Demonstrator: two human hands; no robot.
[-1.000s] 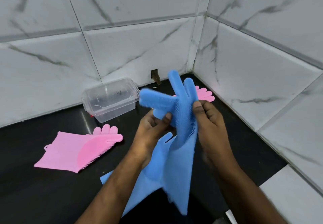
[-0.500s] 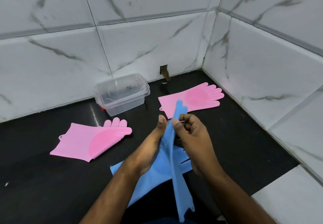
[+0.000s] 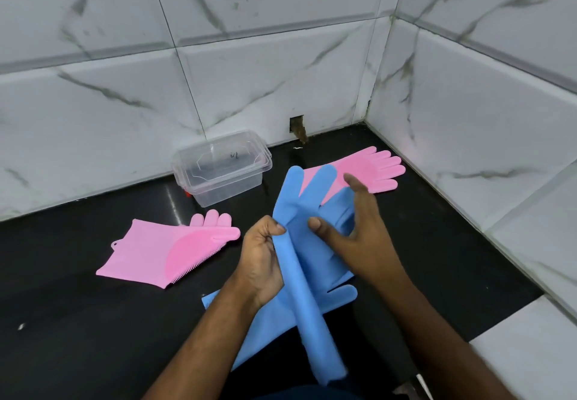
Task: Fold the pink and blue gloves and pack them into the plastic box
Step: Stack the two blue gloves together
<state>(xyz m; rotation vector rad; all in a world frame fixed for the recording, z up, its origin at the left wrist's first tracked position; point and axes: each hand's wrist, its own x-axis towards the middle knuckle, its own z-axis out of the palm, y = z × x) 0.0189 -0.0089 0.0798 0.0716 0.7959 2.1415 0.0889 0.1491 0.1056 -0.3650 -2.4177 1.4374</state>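
I hold a blue glove (image 3: 307, 262) lengthwise over the black counter, fingers pointing away from me. My left hand (image 3: 263, 259) is shut on its folded left edge. My right hand (image 3: 356, 237) lies across its palm, thumb pressing, fingers partly spread. A second blue glove (image 3: 271, 315) lies flat beneath it. One pink glove (image 3: 165, 251), folded in half with bristles showing, rests at the left. The other pink glove (image 3: 371, 168) lies flat near the corner, partly hidden by the held glove. The clear plastic box (image 3: 223, 170) stands against the back wall with its lid on.
The black counter (image 3: 78, 321) meets marble-tiled walls at the back and right, forming a corner at the upper right. A small hole in the tile (image 3: 298, 128) sits behind the box. A white ledge (image 3: 530, 353) borders the counter at the lower right.
The blue glove was upright and edge-on between both hands; now it is spread with its fingers forward. My right hand has let go of the pinch and lies over the glove.
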